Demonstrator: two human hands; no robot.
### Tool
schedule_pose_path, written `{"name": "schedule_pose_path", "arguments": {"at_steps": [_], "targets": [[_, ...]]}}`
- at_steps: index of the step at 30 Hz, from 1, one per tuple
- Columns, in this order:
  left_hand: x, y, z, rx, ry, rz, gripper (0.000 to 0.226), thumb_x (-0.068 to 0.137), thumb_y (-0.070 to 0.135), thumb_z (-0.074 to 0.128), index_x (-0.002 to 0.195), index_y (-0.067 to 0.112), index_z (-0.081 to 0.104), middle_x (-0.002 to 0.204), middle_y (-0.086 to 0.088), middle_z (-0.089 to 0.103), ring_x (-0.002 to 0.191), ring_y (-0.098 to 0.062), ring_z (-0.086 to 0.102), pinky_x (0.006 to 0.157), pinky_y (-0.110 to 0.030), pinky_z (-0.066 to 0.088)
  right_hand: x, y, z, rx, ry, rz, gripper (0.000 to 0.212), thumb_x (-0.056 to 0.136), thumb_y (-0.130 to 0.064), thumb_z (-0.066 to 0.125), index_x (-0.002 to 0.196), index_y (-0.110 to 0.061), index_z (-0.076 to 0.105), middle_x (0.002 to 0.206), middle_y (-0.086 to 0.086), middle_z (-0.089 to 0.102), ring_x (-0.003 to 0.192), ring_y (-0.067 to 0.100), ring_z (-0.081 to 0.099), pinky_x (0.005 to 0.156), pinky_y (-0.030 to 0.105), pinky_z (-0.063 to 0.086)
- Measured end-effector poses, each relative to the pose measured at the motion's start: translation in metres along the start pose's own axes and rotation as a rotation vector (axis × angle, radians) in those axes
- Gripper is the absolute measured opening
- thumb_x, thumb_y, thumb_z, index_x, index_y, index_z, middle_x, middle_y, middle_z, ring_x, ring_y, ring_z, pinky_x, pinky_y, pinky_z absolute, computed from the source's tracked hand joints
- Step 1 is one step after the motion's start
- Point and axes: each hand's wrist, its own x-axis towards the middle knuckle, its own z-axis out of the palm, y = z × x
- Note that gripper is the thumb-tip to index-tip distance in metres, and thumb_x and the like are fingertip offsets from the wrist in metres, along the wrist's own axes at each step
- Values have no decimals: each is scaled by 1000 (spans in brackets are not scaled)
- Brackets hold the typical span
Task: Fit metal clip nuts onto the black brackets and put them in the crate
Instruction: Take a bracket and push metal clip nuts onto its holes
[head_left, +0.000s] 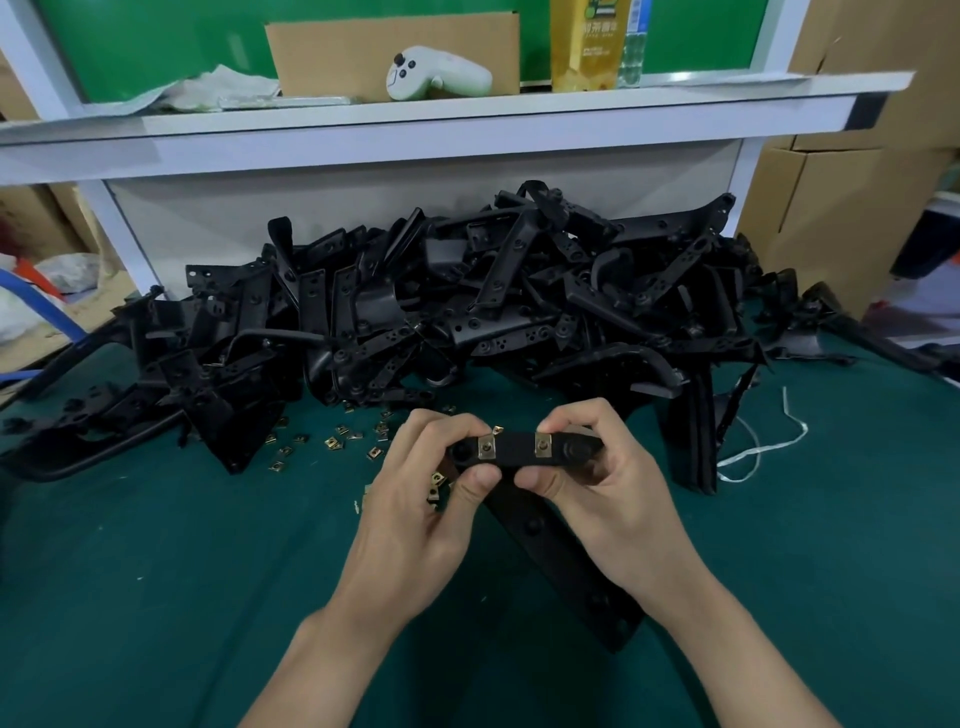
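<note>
Both my hands hold one black bracket (515, 451) above the green table, at the middle of the view. My left hand (434, 486) grips its left end and my right hand (597, 483) grips its right end, thumbs underneath. Two brass-coloured clip nuts sit on the bracket's top bar: one (487, 447) by my left fingers, one (543, 446) by my right fingers. The bracket's long leg (563, 558) runs down between my wrists. Several loose clip nuts (332, 443) lie scattered on the table to the left. No crate is in view.
A big heap of black brackets (467, 306) fills the table behind my hands. A white shelf (415, 117) above it carries a game controller (436, 73), a cardboard piece and a yellow bottle (587, 44). Cardboard boxes (841, 208) stand at the right. White string (763, 447) lies right of the bracket.
</note>
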Motion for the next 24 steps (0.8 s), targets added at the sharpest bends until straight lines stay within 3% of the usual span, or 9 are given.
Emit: {"name": "schedule_pose_path", "arguments": {"at_steps": [6, 14, 24], "targets": [[-2, 1, 2, -25, -5, -26, 15, 104, 45, 49, 118, 39, 53, 102, 13, 59, 93, -20, 60, 78, -21, 44, -1, 0, 0, -13, 12, -5, 26, 83, -37, 80, 100, -39, 60, 83, -13, 67, 72, 5, 61, 65, 17, 49], [-2, 1, 5, -52, 7, -39, 14, 104, 46, 50, 117, 43, 52, 100, 17, 62, 89, -11, 62, 71, -10, 40, 0, -1, 0, 2, 0, 8, 27, 81, -39, 80, 98, -36, 59, 83, -12, 68, 75, 4, 65, 67, 12, 48], [-2, -1, 6, -8, 25, -25, 14, 103, 48, 51, 117, 49, 50, 103, 16, 60, 94, -14, 60, 77, -13, 41, 0, 4, -1, -71, 39, -23, 28, 83, -34, 80, 98, -42, 57, 87, -14, 67, 75, 2, 62, 67, 14, 49]]}}
